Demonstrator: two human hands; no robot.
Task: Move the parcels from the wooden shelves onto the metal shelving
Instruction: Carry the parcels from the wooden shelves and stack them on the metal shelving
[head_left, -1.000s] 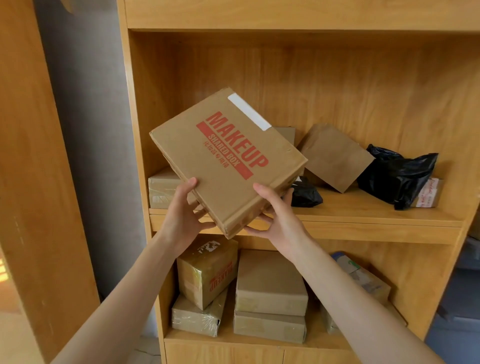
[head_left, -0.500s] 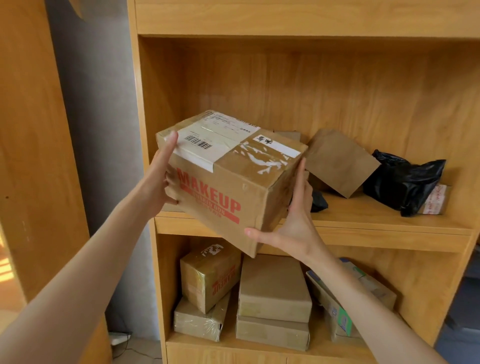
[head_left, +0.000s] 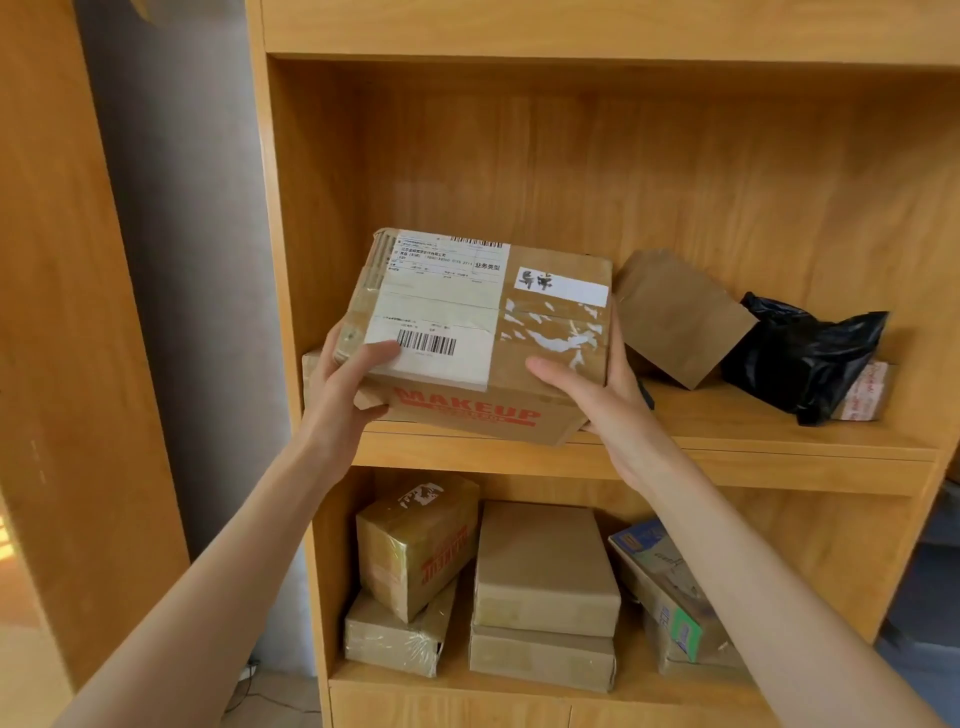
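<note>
I hold a brown cardboard box (head_left: 498, 332) with red MAKEUP print and a white shipping label in front of the middle wooden shelf (head_left: 727, 447). My left hand (head_left: 345, 384) grips its left side, thumb on the label. My right hand (head_left: 597, 395) grips its right side, thumb on the taped top. The label face now points up toward me. A flat brown parcel (head_left: 675, 317) and a black plastic parcel (head_left: 800, 353) lie on the same shelf to the right. Another box (head_left: 310, 371) is partly hidden behind my left hand.
The lower shelf holds several taped cardboard parcels (head_left: 540, 566) and a tilted printed box (head_left: 670, 597). A wooden panel (head_left: 67, 364) stands at the left, with a grey wall (head_left: 192, 260) between it and the shelf unit. No metal shelving is in view.
The box has been turned in my hands so the labelled face is now on top and the MAKEUP side faces me. Both hands shifted their hold to the box's sides.
</note>
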